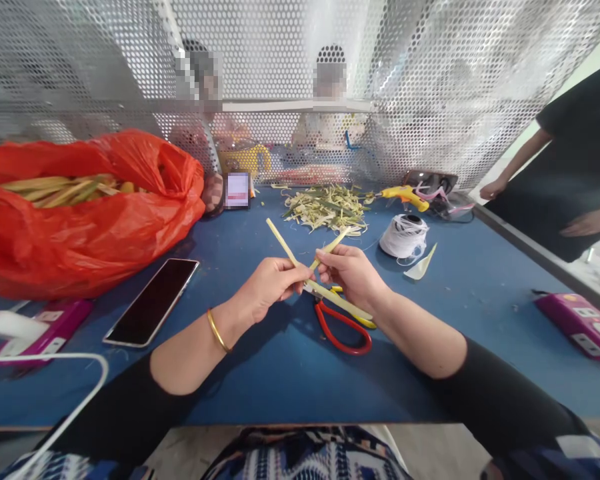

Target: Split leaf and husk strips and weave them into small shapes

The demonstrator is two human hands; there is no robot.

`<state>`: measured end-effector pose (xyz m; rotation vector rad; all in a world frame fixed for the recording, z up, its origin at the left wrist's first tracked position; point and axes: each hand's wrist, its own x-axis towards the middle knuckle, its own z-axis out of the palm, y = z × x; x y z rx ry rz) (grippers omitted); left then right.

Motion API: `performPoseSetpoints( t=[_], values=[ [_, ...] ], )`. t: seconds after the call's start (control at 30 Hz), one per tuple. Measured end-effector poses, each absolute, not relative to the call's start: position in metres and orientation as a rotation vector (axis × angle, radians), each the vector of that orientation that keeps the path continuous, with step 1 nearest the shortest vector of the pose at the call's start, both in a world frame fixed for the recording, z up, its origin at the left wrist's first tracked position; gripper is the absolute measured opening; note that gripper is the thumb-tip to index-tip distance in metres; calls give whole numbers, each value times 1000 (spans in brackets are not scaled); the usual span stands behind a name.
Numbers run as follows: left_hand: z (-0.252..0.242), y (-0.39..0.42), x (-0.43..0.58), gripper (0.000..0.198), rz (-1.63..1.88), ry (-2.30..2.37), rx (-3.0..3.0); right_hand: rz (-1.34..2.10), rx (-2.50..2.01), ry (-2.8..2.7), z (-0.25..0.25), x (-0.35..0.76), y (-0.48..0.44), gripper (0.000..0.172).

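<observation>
Above the middle of the blue table, my left hand point(283, 280) pinches a long pale-green plant strip point(281, 240). One end of it points up and away, and a length slants down to the right, under my right wrist. My right hand point(347, 270) is closed on a strip end point(339, 239) that sticks up to the right. The pieces meet in a V at my fingertips; whether they are one folded strip or two, I cannot tell. Just below my hands lies a pair of scissors with red and yellow handles point(347, 351), its blades partly hidden by the strip and my fingers.
A red plastic bag point(145, 230) of strips fills the left, beside a phone point(153, 303). Ahead lies a pile of scraps point(327, 208). To the right are a white thread spool point(405, 238), a yellow glue gun point(405, 195) and a purple power strip point(580, 323). A perforated screen point(275, 53) stands behind.
</observation>
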<state>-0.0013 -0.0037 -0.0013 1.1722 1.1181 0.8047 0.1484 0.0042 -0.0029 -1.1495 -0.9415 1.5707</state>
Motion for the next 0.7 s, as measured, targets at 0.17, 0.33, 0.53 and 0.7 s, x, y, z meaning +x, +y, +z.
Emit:
performPoseSetpoints(
  t=[0.17,0.33,0.53,0.7],
  values=[
    [0,-2,-4,17,752,1123,1175,1470,-1256,-1045,-1,151,8,25],
    [4,-3,-8,36,707,1011,1172,872,-1554,-1751,16,171,9,48],
    [5,-10,-4,32,631,994,1261,260,-1316,-1912,21,168,-3,29],
    [1,-16,2,37,616,1064,1443,1116,-1271,-1772,3,155,-3,22]
  ],
)
